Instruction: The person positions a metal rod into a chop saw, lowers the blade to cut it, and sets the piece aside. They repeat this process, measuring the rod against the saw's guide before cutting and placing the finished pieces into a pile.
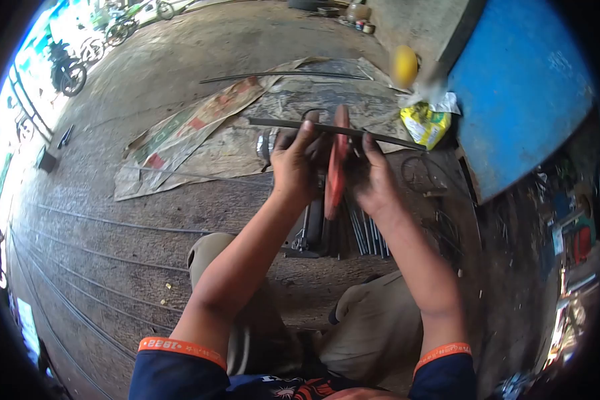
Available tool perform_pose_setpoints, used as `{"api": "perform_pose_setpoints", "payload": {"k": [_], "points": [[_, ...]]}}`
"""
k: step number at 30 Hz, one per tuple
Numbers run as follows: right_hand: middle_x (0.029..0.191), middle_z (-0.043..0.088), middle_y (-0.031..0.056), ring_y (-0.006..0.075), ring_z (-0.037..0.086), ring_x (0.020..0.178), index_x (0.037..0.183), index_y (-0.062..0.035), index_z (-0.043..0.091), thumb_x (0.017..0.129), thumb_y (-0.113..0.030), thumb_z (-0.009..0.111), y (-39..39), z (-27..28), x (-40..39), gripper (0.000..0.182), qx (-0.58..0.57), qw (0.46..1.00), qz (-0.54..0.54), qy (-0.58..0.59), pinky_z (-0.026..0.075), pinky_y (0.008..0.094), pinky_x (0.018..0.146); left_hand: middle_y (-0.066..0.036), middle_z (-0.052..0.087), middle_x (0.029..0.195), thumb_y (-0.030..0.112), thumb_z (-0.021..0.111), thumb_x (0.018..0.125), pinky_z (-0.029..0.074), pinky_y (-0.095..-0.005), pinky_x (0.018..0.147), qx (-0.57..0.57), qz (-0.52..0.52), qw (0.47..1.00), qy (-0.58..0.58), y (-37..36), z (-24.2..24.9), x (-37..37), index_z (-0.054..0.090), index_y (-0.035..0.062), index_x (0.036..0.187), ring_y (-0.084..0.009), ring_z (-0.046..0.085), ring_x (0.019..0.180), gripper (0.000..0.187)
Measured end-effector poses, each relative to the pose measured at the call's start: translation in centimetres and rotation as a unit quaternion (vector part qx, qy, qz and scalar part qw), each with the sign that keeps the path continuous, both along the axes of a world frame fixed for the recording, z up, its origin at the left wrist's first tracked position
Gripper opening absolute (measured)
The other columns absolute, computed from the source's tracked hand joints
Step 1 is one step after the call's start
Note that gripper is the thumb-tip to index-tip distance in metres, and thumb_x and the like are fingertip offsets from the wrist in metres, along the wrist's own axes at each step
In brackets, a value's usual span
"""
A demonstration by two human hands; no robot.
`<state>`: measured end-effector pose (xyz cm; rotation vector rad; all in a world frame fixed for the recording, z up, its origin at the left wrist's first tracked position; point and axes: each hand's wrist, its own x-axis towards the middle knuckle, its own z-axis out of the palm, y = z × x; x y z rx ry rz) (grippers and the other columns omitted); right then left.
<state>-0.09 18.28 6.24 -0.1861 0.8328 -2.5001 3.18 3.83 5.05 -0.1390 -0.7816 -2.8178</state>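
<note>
Both my hands are raised over the work spot, with a thin dark metal rod [280,123] lying across them. My left hand [299,163] is closed on the rod, thumb on top. On the other side, my right hand [373,173] grips the rod farther along, its thumb also over it. Between the hands stands a red-orange disc-like part [335,177], seen nearly edge-on; whether a hand touches it is unclear. Below, several cut metal rods [370,233] lie side by side, next to a dark metal tool [305,243] partly hidden by my hands.
A worn sack sheet [200,150] covers the floor ahead, with long rods [287,73] on it. A yellow bag [425,125] rests by the blue panel [513,87]. Long rods [107,219] stretch left. Motorcycles [67,70] stand at the upper left.
</note>
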Motion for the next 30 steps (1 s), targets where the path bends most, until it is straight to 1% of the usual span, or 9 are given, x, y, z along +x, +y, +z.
{"api": "perform_pose_setpoints", "payload": {"k": [7, 9, 15, 17, 20, 22, 24, 26, 30], "points": [[0.098, 0.066, 0.0081, 0.0192, 0.064, 0.089, 0.104, -0.0047, 0.06, 0.094, -0.027, 0.056, 1.8, 2.3, 0.6, 0.025, 0.042, 0.998, -0.048, -0.026, 0.051, 0.0333, 0.083, -0.019, 0.059, 0.118, 0.021, 0.054, 0.096, 0.05, -0.0331, 0.09, -0.018, 0.069, 0.995, -0.066, 3.0, 2.3, 0.6, 0.049, -0.0088, 0.121, -0.0251, 0.061, 0.104, 0.04], [0.1, 0.067, 0.0094, 0.0192, 0.066, 0.091, 0.104, -0.0036, 0.06, 0.093, -0.026, 0.058, 4.0, 1.7, -0.6, 0.025, 0.04, 0.994, -0.095, -0.024, 0.053, 0.0328, 0.082, -0.015, 0.062, 0.106, 0.018, 0.065, 0.09, 0.054, -0.0322, 0.082, -0.036, 0.076, 0.994, -0.075, 5.3, 2.6, -0.2, 0.051, -0.0069, 0.119, -0.0231, 0.065, 0.094, 0.041], [0.108, 0.064, 0.0148, 0.0241, 0.065, 0.097, 0.107, 0.003, 0.057, 0.09, -0.008, 0.059, 17.0, -4.6, -3.3, 0.02, 0.0, 0.976, -0.19, -0.103, 0.057, 0.0345, 0.086, -0.014, 0.068, 0.08, 0.017, 0.062, 0.09, 0.053, -0.0306, 0.065, -0.236, -0.088, 0.964, -0.083, 11.7, -0.8, 1.3, 0.064, -0.0094, 0.094, -0.0185, 0.066, 0.071, 0.027], [0.113, 0.061, 0.0206, 0.0315, 0.063, 0.101, 0.113, 0.0101, 0.051, 0.091, -0.007, 0.058, 19.5, -8.1, -2.3, 0.029, -0.003, 0.927, -0.358, -0.112, 0.056, 0.0339, 0.089, -0.013, 0.068, 0.08, 0.015, 0.062, 0.09, 0.051, -0.0299, 0.068, -0.61, -0.099, 0.786, -0.016, 11.0, -1.0, 2.6, 0.065, -0.0075, 0.097, -0.0149, 0.065, 0.076, 0.024], [0.112, 0.061, 0.0198, 0.0322, 0.062, 0.104, 0.113, 0.0101, 0.051, 0.091, -0.005, 0.056, 23.7, -19.5, -2.2, 0.027, -0.06, 0.888, -0.391, -0.234, 0.056, 0.0353, 0.09, -0.016, 0.067, 0.076, 0.011, 0.064, 0.086, 0.05, -0.0298, 0.058, -0.723, 0.035, 0.675, 0.142, 9.2, -0.1, 2.2, 0.067, -0.0036, 0.094, -0.016, 0.065, 0.062, 0.017], [0.113, 0.061, 0.017, 0.0278, 0.062, 0.103, 0.113, 0.0086, 0.053, 0.092, -0.005, 0.053, 24.1, -26.1, -2.3, 0.025, -0.066, 0.824, -0.447, -0.343, 0.055, 0.0342, 0.092, -0.014, 0.068, 0.079, 0.01, 0.064, 0.085, 0.053, -0.0299, 0.056, -0.791, 0.158, 0.551, 0.212, 7.3, -0.5, 0.2, 0.067, 0.0001, 0.095, -0.02, 0.068, 0.065, 0.014], [0.114, 0.061, 0.0152, 0.0253, 0.063, 0.103, 0.114, 0.0076, 0.054, 0.093, -0.005, 0.051, 22.6, -29.6, -2.6, 0.025, -0.061, 0.784, -0.464, -0.408, 0.054, 0.0336, 0.093, -0.012, 0.068, 0.086, 0.007, 0.066, 0.081, 0.052, -0.0375, 0.072, -0.843, 0.223, 0.444, 0.208, 5.8, 0.0, -1.7, 0.068, 0.0034, 0.094, -0.0277, 0.066, 0.076, 0.014], [0.118, 0.061, 0.0131, 0.021, 0.062, 0.106, 0.117, 0.0055, 0.055, 0.095, -0.005, 0.045, 20.7, -31.4, -3.5, 0.027, -0.071, 0.731, -0.475, -0.484, 0.052, 0.0309, 0.095, -0.013, 0.068, 0.088, 0.008, 0.067, 0.078, 0.049, -0.0386, 0.08, -0.858, 0.226, 0.413, 0.205, 4.5, -0.2, -3.5, 0.069, 0.003, 0.091, -0.0301, 0.064, 0.084, 0.014], [0.127, 0.056, 0.0147, 0.0181, 0.054, 0.118, 0.124, 0.0036, 0.053, 0.097, -0.008, 0.037, 19.0, -33.6, -6.4, 0.033, -0.037, 0.736, -0.474, -0.482, 0.049, 0.0284, 0.099, -0.013, 0.067, 0.09, 0.008, 0.067, 0.078, 0.05, -0.0378, 0.079, -0.879, 0.218, 0.376, 0.195, 3.7, -1.7, -5.4, 0.069, 0.0023, 0.091, -0.0286, 0.064, 0.086, 0.014]]}}
